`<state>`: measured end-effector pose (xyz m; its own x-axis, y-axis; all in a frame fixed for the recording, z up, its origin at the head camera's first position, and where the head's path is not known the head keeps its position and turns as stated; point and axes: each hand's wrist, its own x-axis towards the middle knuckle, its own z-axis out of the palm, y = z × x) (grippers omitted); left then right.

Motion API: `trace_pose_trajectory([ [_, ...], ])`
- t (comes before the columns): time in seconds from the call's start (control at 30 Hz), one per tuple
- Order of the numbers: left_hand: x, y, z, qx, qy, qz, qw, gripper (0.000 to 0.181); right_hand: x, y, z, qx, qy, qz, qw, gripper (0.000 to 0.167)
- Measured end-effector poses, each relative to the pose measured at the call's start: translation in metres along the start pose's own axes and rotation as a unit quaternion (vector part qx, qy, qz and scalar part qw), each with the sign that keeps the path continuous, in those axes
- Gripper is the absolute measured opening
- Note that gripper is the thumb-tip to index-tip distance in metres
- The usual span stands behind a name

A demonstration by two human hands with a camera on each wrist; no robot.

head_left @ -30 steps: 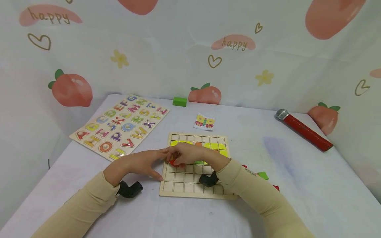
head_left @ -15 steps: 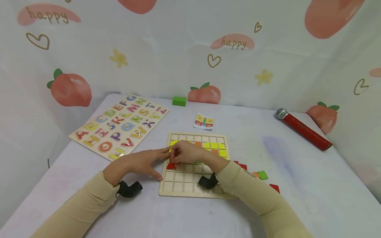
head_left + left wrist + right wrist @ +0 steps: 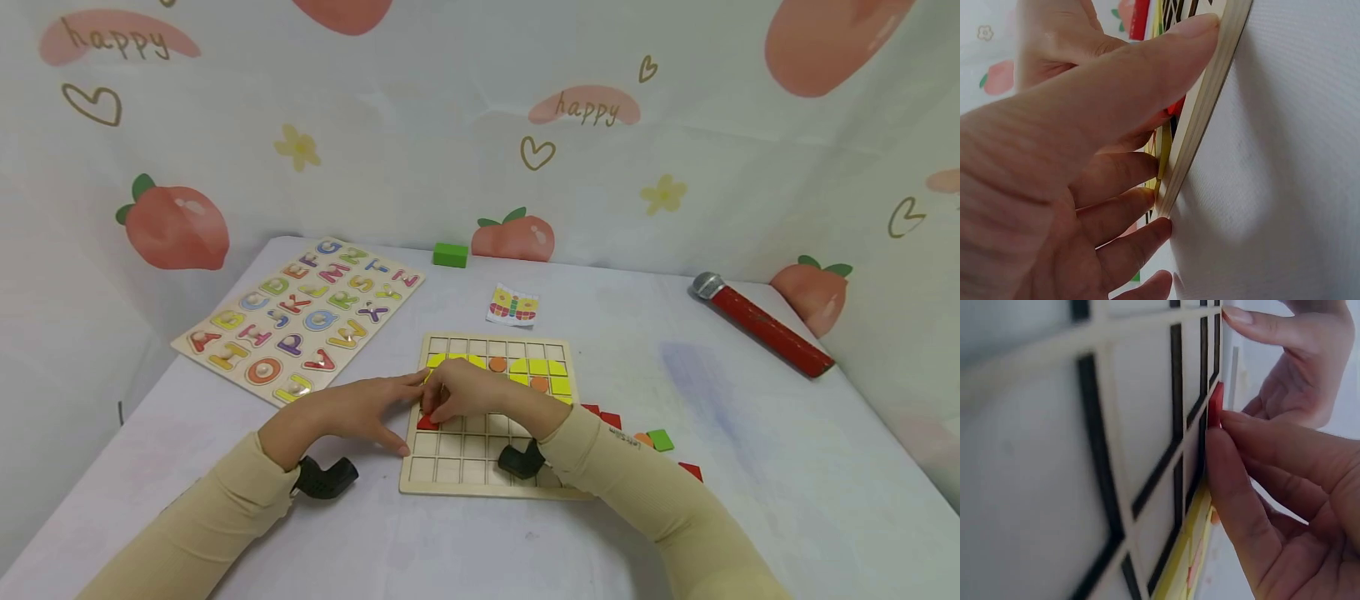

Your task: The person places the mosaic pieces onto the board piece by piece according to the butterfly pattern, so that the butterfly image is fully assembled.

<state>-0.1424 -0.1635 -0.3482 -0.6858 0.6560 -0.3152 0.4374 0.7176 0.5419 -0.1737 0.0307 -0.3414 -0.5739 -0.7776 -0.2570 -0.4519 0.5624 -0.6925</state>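
Observation:
My right hand (image 3: 471,388) pinches a red tile (image 3: 427,423) between thumb and fingertips at the left side of a wooden grid board (image 3: 480,490). In the right wrist view the red tile (image 3: 1215,404) lies tilted against the grid, partly covered by fingertips. With fingers spread, my left hand (image 3: 363,408) rests along the board's left edge, its thumb on the rim in the left wrist view. Yellow tiles (image 3: 538,367) and orange round tiles (image 3: 539,384) sit in the upper grid cells. My right hand hides some of the cells.
Loose red tiles (image 3: 610,421) and a green tile (image 3: 660,440) lie right of the board. Behind it is a butterfly pattern card (image 3: 513,306). An alphabet puzzle board (image 3: 300,321), a green block (image 3: 450,255) and a red microphone (image 3: 765,325) lie farther out.
The red tile has shifted slightly left and toward the near side with my right fingers, which still pinch it. My left hand stays at the board's edge.

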Motion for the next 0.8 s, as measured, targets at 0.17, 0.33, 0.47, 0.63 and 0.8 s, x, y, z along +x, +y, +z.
trace_pose_trajectory([
  [0.17, -0.001, 0.000, 0.000, -0.005, 0.000, 0.003, 1.0000, 0.089, -0.003, -0.001, -0.002, -0.017, 0.000, -0.010, 0.9998, 0.010],
  [0.33, 0.000, 0.002, -0.001, 0.016, -0.006, -0.007, 0.9998, 0.087, -0.014, 0.008, -0.011, 0.013, 0.009, 0.010, 0.9998, 0.010],
  [0.47, 0.001, 0.006, -0.001, 0.024, -0.011, -0.025, 0.9993, 0.082, -0.033, 0.024, -0.018, 0.055, 0.022, 0.041, 0.9973, 0.008],
  [0.63, 0.000, 0.006, -0.001, 0.019, -0.011, -0.024, 0.9995, 0.077, -0.065, 0.046, -0.024, 0.094, 0.034, 0.091, 0.9908, 0.010],
  [0.8, 0.000, 0.004, 0.001, 0.010, -0.001, -0.002, 0.9999, 0.078, -0.098, 0.071, -0.027, 0.109, 0.057, 0.136, 0.9830, 0.012],
])
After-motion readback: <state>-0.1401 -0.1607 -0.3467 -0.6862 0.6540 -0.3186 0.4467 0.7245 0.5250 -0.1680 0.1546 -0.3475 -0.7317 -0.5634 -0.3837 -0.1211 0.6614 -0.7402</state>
